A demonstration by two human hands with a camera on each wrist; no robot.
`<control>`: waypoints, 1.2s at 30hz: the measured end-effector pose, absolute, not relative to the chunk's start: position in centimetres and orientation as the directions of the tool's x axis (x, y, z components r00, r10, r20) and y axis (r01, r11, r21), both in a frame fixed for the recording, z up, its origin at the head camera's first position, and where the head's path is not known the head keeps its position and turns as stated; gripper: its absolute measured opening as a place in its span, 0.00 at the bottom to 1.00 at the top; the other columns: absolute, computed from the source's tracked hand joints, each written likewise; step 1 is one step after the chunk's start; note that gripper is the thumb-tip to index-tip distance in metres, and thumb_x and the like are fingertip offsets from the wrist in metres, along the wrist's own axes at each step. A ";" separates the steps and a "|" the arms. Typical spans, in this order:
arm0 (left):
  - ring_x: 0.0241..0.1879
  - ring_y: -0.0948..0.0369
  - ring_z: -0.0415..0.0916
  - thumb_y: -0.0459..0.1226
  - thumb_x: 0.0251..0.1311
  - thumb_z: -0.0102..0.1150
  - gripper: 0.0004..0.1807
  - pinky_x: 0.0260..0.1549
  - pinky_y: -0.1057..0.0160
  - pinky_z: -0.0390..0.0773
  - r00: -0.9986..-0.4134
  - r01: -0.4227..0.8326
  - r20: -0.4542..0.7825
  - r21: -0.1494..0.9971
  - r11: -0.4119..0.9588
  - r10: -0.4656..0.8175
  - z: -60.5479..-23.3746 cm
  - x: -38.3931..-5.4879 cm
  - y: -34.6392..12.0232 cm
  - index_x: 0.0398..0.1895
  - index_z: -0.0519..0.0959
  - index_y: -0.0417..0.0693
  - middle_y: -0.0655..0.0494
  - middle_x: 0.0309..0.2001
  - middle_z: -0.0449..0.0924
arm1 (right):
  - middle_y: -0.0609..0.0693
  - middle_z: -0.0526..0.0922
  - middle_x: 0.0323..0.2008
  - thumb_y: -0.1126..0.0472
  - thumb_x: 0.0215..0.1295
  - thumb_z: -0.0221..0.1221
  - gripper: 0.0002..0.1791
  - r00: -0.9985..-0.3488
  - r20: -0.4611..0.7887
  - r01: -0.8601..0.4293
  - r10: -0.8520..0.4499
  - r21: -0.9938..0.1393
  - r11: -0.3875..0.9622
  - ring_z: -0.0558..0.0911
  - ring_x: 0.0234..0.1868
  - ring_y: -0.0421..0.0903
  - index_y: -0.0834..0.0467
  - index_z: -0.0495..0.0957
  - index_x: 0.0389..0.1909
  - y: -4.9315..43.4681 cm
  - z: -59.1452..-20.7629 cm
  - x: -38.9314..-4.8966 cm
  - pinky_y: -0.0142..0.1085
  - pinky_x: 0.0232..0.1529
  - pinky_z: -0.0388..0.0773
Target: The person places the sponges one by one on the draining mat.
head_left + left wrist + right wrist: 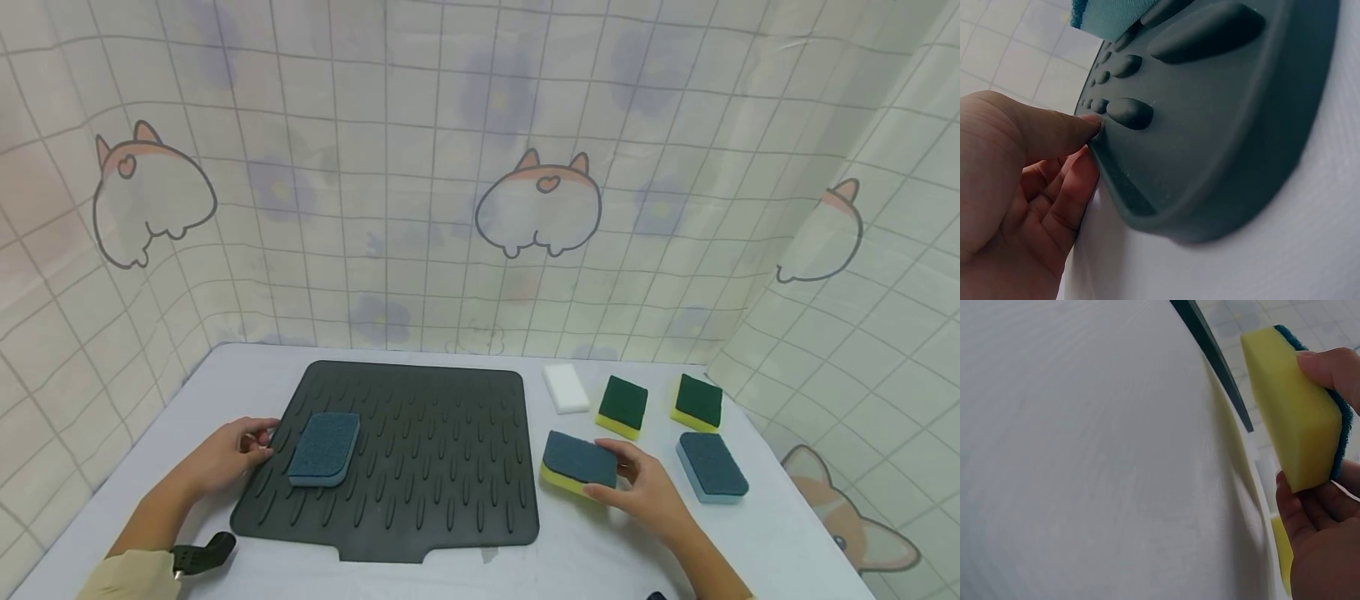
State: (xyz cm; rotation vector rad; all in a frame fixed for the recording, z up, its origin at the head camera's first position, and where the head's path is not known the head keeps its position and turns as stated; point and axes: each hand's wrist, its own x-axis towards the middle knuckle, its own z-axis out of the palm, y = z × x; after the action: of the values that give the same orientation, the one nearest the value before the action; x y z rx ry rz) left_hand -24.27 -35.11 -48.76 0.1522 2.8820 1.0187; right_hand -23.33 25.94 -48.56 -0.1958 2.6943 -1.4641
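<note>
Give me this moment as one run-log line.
left hand: pinches dark mat edge | right hand: grips yellow-blue sponge beside mat | blue sponge: on mat

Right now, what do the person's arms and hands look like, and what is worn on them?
Both hands are bare: no gloves or rings visible. The left hand has a beige sleeve low on the forearm, beside a black strap-like piece. The right hand and forearm show no sleeve.

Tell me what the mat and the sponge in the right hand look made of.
Mat: likely silicone or rubber, matte dark grey, with moulded ridges and soft rounded rim. Sponge: yellow foam, fine-pored, topped with a fibrous blue scouring layer; right hand grips it.
</note>
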 end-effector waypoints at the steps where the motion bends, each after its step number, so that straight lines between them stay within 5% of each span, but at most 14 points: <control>1: 0.42 0.56 0.72 0.30 0.68 0.60 0.27 0.36 0.63 0.73 -0.992 0.066 -0.043 0.629 0.774 0.120 -48.8 -24.3 -35.1 0.68 0.69 0.27 0.50 0.42 0.73 | 0.61 0.75 0.68 0.50 0.55 0.76 0.42 -0.990 -0.003 -0.074 -0.140 -0.839 0.539 0.81 0.60 0.52 0.57 0.72 0.70 25.9 -48.6 -23.4 0.38 0.59 0.81; 36: 0.41 0.57 0.71 0.31 0.68 0.60 0.27 0.35 0.64 0.72 -0.992 0.059 -0.051 0.629 0.775 0.117 -49.1 -24.5 -35.3 0.68 0.69 0.27 0.51 0.42 0.74 | 0.58 0.78 0.64 0.52 0.54 0.77 0.41 -0.969 0.066 -0.177 -0.237 -0.857 0.485 0.81 0.58 0.50 0.57 0.73 0.68 23.6 -49.2 -24.3 0.35 0.58 0.80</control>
State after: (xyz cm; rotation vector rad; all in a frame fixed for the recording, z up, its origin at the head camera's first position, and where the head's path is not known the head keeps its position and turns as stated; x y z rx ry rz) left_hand -24.49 -35.28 -49.08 0.1431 2.8776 1.0147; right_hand -24.34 23.61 -49.16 -0.3699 2.6537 -1.5203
